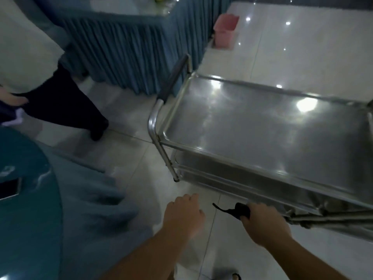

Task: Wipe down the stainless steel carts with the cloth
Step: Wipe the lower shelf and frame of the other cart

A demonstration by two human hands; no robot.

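Note:
A stainless steel cart [262,126] with a bare top tray and lower shelves stands at the right on the tiled floor. Its dark-sleeved push handle [171,81] is at its left end. My right hand [262,223] grips a dark cloth [240,211] just below the cart's near edge, by the lower rails. My left hand [183,215] hovers to the left of the cloth with its fingers curled and nothing in it, apart from the cart.
A round table with a teal cloth [30,199] and a phone [10,188] fills the lower left. Another person's dark trouser leg [66,104] stands at left. A blue-skirted table [131,47] is behind the cart, with a pink bin [225,30] beside it.

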